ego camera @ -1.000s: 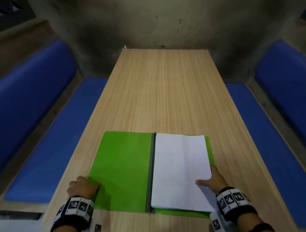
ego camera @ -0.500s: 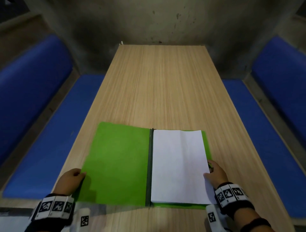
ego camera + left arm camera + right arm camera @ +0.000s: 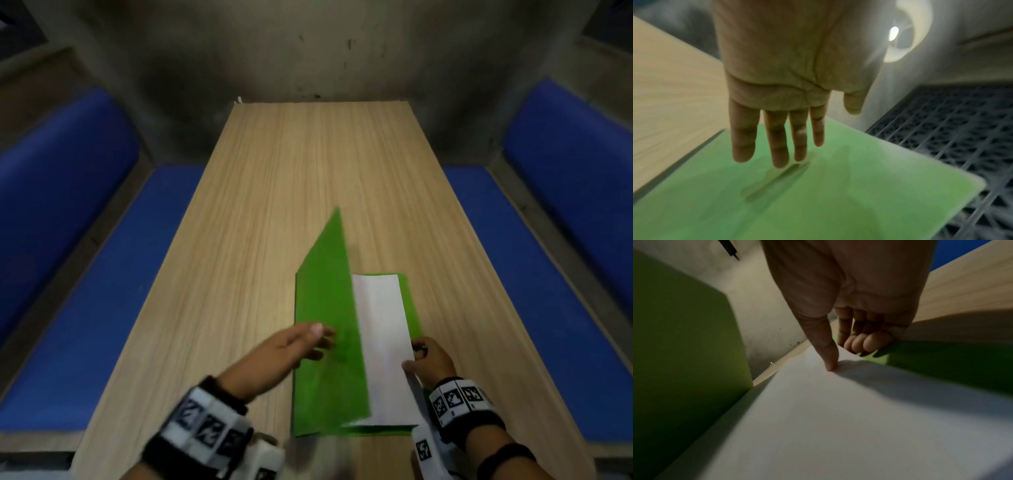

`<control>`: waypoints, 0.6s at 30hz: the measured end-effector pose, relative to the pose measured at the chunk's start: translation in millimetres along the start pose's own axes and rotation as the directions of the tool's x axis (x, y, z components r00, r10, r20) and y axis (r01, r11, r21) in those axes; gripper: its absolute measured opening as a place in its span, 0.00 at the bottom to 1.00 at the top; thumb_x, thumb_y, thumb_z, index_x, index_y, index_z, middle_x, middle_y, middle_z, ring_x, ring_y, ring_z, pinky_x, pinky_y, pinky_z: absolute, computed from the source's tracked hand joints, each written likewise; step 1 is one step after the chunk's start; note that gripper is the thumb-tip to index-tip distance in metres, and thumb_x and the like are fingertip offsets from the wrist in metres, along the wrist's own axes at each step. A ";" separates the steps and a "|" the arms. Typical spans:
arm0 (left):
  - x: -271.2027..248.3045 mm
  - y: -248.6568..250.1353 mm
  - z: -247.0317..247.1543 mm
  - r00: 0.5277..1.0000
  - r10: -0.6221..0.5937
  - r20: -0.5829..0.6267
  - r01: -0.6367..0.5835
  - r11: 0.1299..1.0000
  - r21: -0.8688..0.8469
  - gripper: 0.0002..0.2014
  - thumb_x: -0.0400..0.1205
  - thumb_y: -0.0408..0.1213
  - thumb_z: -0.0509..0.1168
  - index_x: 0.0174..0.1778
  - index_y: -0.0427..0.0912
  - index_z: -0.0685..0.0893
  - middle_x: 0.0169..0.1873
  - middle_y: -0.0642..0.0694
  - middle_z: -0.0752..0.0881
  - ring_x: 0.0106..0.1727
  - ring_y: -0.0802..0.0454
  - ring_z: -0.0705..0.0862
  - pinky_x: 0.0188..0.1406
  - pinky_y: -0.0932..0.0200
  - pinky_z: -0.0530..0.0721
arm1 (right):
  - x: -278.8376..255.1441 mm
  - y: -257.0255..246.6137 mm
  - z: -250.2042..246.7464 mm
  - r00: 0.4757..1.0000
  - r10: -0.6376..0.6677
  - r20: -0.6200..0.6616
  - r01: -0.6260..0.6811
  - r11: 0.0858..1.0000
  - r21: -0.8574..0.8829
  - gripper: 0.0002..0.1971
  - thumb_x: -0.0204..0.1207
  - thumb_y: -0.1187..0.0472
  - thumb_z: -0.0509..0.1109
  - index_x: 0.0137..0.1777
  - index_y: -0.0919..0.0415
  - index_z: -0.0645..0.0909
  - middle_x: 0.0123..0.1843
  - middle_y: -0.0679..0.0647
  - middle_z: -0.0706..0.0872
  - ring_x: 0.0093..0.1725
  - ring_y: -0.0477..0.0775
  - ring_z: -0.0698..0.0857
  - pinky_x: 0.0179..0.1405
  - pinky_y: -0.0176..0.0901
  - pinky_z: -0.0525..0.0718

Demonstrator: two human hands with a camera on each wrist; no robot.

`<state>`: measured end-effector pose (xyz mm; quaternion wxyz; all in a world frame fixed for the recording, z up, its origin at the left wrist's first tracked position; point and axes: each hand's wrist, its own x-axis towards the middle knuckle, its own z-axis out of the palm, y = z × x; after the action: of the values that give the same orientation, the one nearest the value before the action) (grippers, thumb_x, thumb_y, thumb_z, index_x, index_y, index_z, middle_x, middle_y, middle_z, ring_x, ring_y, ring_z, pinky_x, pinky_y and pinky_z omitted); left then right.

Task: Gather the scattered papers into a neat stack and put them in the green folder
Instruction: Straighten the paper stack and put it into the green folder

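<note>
The green folder lies near the front of the wooden table (image 3: 308, 164). Its left cover (image 3: 325, 308) stands raised on edge, tilted over the white paper stack (image 3: 382, 329) that rests on the folder's back cover (image 3: 412, 308). My left hand (image 3: 322, 341) touches the raised cover with straight fingers (image 3: 777, 138); the cover (image 3: 818, 203) fills the left wrist view. My right hand (image 3: 416, 356) holds the stack's right edge. Its thumb (image 3: 828, 356) presses down on the paper (image 3: 838, 426) and its fingers curl at the edge. The cover (image 3: 684, 337) rises at the left there.
Blue padded benches run along the left (image 3: 68, 212) and right (image 3: 565, 192) of the table. A stained grey wall (image 3: 308, 51) closes the far end. The table's far half shows bare wood.
The left cover, flat on the table before, has swung up and rightward over the papers. My left hand has moved from the cover's outer corner to its raised face. The right hand stays at the stack's edge.
</note>
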<state>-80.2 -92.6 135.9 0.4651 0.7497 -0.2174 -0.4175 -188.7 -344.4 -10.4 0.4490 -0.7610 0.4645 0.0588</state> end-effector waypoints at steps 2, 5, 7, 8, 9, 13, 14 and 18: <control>26.8 -29.9 20.0 1.000 -0.028 0.010 0.027 0.992 0.122 0.21 0.78 0.58 0.57 0.61 0.51 0.79 0.58 0.50 0.82 0.59 0.55 0.81 0.61 0.65 0.78 | 0.7 0.8 -3.0 1.000 0.013 -0.008 -0.013 0.999 0.038 0.19 0.68 0.72 0.71 0.61 0.68 0.79 0.39 0.55 0.81 0.47 0.57 0.80 0.49 0.43 0.76; 46.4 -69.6 29.1 0.997 -0.063 -0.047 0.077 0.898 0.434 0.28 0.74 0.58 0.56 0.67 0.47 0.76 0.65 0.45 0.79 0.66 0.52 0.76 0.68 0.65 0.69 | 1.1 3.0 -9.8 0.999 0.000 0.034 -0.003 0.995 0.100 0.13 0.77 0.68 0.63 0.60 0.68 0.80 0.56 0.65 0.86 0.55 0.63 0.83 0.54 0.47 0.79; 50.1 -86.9 32.3 0.997 -0.050 -0.067 0.078 0.850 0.521 0.41 0.63 0.64 0.47 0.70 0.49 0.75 0.70 0.42 0.75 0.71 0.48 0.73 0.72 0.60 0.67 | 1.0 6.9 -14.3 0.999 -0.012 0.052 0.005 0.993 0.117 0.13 0.77 0.67 0.65 0.60 0.67 0.81 0.57 0.65 0.86 0.53 0.62 0.84 0.52 0.46 0.80; 51.7 -94.0 34.2 0.996 -0.052 -0.073 0.084 0.823 0.562 0.42 0.61 0.64 0.47 0.71 0.51 0.73 0.73 0.41 0.72 0.74 0.46 0.69 0.74 0.57 0.65 | 1.3 8.8 -17.1 0.998 -0.015 0.061 0.007 0.993 0.116 0.13 0.76 0.68 0.67 0.60 0.67 0.81 0.54 0.64 0.87 0.49 0.60 0.84 0.48 0.42 0.81; 52.2 -97.5 36.3 0.995 -0.062 -0.075 0.094 0.794 0.600 0.40 0.63 0.64 0.50 0.72 0.52 0.72 0.75 0.43 0.68 0.76 0.45 0.66 0.76 0.56 0.62 | 0.6 9.7 -19.9 0.997 -0.018 0.077 0.007 0.990 0.140 0.14 0.75 0.69 0.67 0.60 0.68 0.81 0.50 0.63 0.87 0.43 0.58 0.85 0.40 0.37 0.83; 54.8 -103.3 45.9 0.993 -0.075 -0.087 0.115 0.711 0.694 0.31 0.75 0.50 0.66 0.75 0.55 0.68 0.78 0.48 0.61 0.78 0.46 0.57 0.77 0.55 0.61 | -0.2 7.3 -31.9 0.988 0.026 0.151 -0.070 0.953 0.295 0.11 0.78 0.73 0.60 0.56 0.68 0.81 0.41 0.65 0.87 0.28 0.52 0.85 0.23 0.35 0.82; 56.0 -104.4 48.3 0.994 -0.066 -0.091 0.112 0.682 0.723 0.30 0.76 0.48 0.65 0.75 0.55 0.66 0.79 0.48 0.60 0.79 0.47 0.56 0.77 0.54 0.62 | 0.8 6.8 -33.8 0.989 0.038 0.146 -0.084 0.943 0.322 0.11 0.78 0.72 0.60 0.57 0.69 0.80 0.43 0.67 0.86 0.32 0.56 0.84 0.27 0.38 0.82; 57.8 -105.8 55.4 0.993 -0.048 -0.109 0.117 0.579 0.807 0.30 0.77 0.48 0.62 0.76 0.57 0.63 0.80 0.48 0.58 0.80 0.47 0.55 0.77 0.50 0.65 | 0.2 9.8 -37.4 0.999 0.052 0.011 -0.053 0.990 0.131 0.06 0.79 0.58 0.64 0.50 0.60 0.78 0.53 0.62 0.84 0.50 0.61 0.82 0.50 0.49 0.82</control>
<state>-100.4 -112.5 6.3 0.0597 0.9037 -0.3313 -0.2647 -208.3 -373.7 5.4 0.4981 -0.7172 0.4854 0.0429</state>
